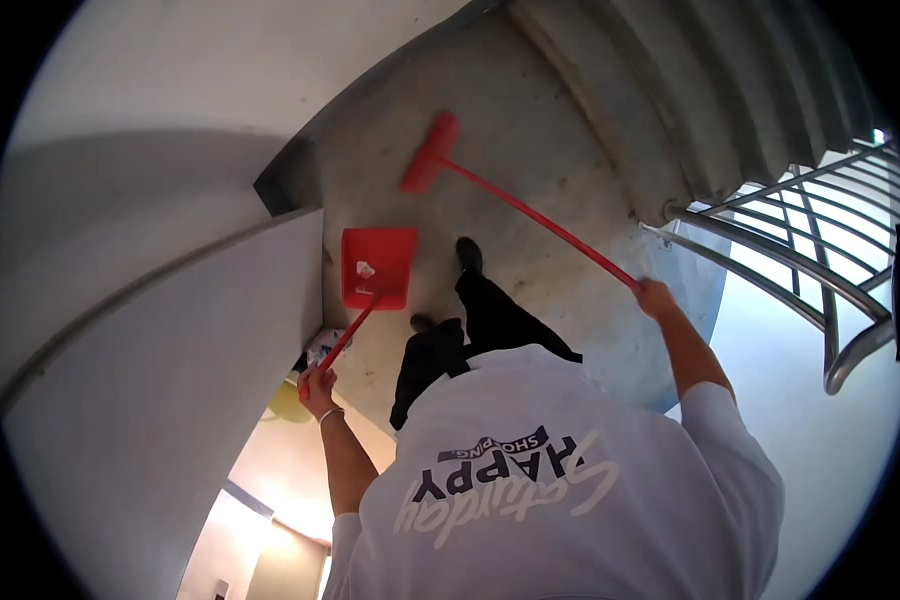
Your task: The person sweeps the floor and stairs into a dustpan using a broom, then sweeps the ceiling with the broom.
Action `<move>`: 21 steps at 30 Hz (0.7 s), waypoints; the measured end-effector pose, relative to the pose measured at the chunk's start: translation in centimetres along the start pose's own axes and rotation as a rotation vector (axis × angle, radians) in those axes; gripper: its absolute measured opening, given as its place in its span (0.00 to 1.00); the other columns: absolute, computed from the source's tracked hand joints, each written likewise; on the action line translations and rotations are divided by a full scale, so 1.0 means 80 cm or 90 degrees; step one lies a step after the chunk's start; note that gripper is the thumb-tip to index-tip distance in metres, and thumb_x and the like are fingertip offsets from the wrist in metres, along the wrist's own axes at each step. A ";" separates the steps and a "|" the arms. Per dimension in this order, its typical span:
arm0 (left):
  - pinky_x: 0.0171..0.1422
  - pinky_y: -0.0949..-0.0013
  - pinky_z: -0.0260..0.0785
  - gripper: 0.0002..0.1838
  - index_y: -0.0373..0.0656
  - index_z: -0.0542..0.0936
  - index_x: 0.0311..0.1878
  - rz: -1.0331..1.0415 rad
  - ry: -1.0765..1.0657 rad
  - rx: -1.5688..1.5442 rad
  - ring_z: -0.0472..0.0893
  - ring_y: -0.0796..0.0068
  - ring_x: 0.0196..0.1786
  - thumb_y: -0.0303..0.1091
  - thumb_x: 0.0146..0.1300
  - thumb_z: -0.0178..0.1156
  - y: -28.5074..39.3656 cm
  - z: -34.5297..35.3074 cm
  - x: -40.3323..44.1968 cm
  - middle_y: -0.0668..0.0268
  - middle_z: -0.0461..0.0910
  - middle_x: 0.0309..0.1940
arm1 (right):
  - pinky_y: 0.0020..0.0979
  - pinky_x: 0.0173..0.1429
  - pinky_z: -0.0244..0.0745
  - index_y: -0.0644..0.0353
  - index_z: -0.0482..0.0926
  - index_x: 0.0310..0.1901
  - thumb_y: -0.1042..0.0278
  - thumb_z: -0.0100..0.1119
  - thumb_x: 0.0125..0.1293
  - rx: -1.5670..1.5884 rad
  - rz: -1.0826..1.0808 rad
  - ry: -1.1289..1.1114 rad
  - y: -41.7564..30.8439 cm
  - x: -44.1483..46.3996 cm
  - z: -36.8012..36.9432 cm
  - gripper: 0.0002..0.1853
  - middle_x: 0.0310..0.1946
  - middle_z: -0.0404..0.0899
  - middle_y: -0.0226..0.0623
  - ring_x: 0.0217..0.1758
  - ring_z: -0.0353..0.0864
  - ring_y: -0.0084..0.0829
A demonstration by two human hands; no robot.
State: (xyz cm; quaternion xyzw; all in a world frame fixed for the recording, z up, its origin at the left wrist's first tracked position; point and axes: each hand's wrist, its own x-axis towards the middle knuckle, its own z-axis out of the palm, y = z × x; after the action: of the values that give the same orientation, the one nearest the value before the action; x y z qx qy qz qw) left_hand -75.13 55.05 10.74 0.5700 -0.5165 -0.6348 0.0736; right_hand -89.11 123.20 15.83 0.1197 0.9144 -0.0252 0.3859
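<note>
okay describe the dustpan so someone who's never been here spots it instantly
Find the grey floor beside the stairs. Ahead of the left hand, on a red handle, is the dustpan. Unlike the equally red broom, it is a broad, squarish scoop with white patches inside.

Red broom and red dustpan

The broom's long handle slants down and right from a head perhaps too blurred to show bristles. Near it, lower left, the dustpan's open edge faces upward in view; small white scraps sit inside.
</note>
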 end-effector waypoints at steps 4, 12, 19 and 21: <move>0.26 0.74 0.73 0.10 0.40 0.75 0.34 0.034 0.034 -0.007 0.78 0.71 0.24 0.33 0.52 0.63 0.004 0.026 0.011 0.61 0.78 0.26 | 0.46 0.44 0.71 0.60 0.78 0.33 0.51 0.48 0.61 -0.030 0.169 -0.007 0.097 -0.110 -0.034 0.18 0.33 0.79 0.50 0.40 0.77 0.51; 0.27 0.76 0.73 0.10 0.38 0.75 0.38 0.089 -0.022 0.023 0.78 0.73 0.25 0.31 0.55 0.60 -0.001 0.062 0.021 0.59 0.77 0.32 | 0.46 0.39 0.70 0.61 0.78 0.29 0.46 0.51 0.59 -0.001 0.104 0.081 0.062 -0.099 -0.056 0.22 0.27 0.78 0.49 0.34 0.77 0.51; 0.23 0.74 0.73 0.09 0.37 0.74 0.36 0.069 -0.023 0.029 0.78 0.71 0.22 0.30 0.54 0.60 0.029 0.100 0.025 0.59 0.77 0.28 | 0.44 0.43 0.71 0.58 0.78 0.34 0.43 0.49 0.60 -0.074 -0.128 0.143 -0.141 0.075 -0.126 0.23 0.32 0.80 0.45 0.38 0.79 0.46; 0.24 0.75 0.73 0.09 0.35 0.74 0.38 0.055 -0.044 0.047 0.78 0.72 0.23 0.29 0.55 0.58 0.039 0.113 0.042 0.58 0.77 0.33 | 0.44 0.43 0.71 0.57 0.78 0.36 0.44 0.49 0.61 -0.107 -0.144 0.164 -0.182 0.118 -0.161 0.22 0.34 0.80 0.44 0.39 0.79 0.45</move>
State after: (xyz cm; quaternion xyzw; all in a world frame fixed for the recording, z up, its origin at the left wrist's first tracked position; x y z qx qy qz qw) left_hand -85.02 56.50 9.24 0.5270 -0.5660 -0.6309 0.0619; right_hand -107.93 112.70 17.44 -0.0139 0.9628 0.0238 0.2689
